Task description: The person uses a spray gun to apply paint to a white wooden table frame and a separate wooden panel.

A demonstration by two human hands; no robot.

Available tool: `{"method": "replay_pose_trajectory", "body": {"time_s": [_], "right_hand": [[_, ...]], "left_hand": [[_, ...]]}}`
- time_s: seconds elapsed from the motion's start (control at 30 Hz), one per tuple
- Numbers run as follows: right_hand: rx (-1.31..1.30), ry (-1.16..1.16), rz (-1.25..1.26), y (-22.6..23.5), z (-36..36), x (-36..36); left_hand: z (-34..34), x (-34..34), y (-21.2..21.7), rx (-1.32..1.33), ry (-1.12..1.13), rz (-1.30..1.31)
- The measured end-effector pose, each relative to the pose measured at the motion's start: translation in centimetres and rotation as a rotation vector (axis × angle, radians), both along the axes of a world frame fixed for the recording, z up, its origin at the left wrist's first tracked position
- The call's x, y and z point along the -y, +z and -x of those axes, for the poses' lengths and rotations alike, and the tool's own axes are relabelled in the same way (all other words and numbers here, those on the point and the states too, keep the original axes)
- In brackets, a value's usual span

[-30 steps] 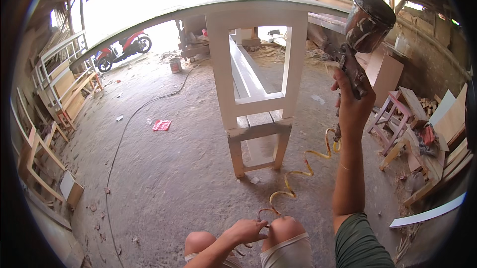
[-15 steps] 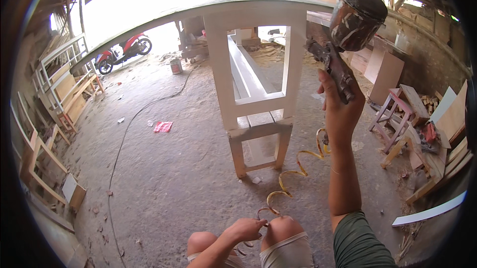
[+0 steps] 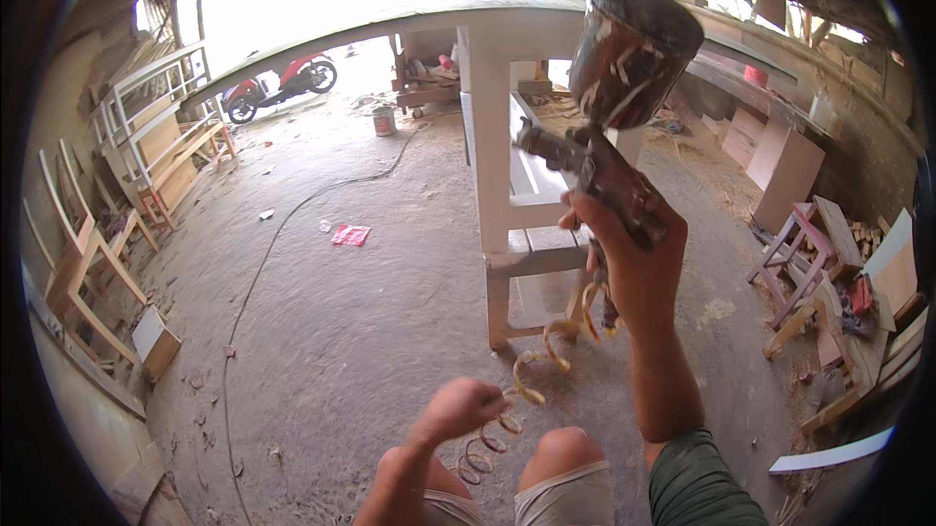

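Observation:
My right hand [image 3: 634, 258] is raised in front of me, gripping the handle of a paint-stained spray gun [image 3: 609, 107] whose dark cup sits on top. A yellow coiled air hose [image 3: 546, 350] hangs from the gun's base down to my knees. My left hand [image 3: 458, 409] is low above my knees, fingers closed on the hose coils. Behind the gun stands a tall white-painted wooden frame [image 3: 497, 136] with a long top board running left.
Bare wooden chair frames [image 3: 97, 263] lean at the left. A black cable [image 3: 263, 263] and a red scrap [image 3: 351, 234] lie on the dirt floor. A red motorbike [image 3: 278, 85] and a small bucket [image 3: 384, 120] stand far back. Stools and board offcuts [image 3: 829, 272] crowd the right.
My right hand has swung the spray gun leftward and closer, in front of the white frame. My left hand has lifted a little along the hose.

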State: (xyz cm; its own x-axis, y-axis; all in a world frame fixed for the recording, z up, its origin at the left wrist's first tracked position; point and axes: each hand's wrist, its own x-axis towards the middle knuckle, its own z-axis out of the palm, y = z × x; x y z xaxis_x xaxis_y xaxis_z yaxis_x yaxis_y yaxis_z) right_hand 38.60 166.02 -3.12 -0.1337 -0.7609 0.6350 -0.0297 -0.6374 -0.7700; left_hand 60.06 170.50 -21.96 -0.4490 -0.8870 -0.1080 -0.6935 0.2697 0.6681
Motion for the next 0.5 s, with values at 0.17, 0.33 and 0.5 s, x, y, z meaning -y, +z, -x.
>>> {"method": "replay_pose_trajectory", "body": {"time_s": [0.17, 0.33, 0.5], "right_hand": [[-0.056, 0.186, -0.116, -2.0, -0.1, -1.9], [-0.065, 0.26, -0.208, -2.6, -0.8, -4.1], [-0.08, 0.274, -0.198, -2.5, -0.4, -4.7]], "left_hand": [[-3.0, 3.4, 9.2, -0.738, 0.315, 0.336], [-1.5, 6.7, 14.9, -0.928, 0.14, 0.333], [-1.3, 7.2, 15.9, -0.879, 0.088, 0.235]]}}
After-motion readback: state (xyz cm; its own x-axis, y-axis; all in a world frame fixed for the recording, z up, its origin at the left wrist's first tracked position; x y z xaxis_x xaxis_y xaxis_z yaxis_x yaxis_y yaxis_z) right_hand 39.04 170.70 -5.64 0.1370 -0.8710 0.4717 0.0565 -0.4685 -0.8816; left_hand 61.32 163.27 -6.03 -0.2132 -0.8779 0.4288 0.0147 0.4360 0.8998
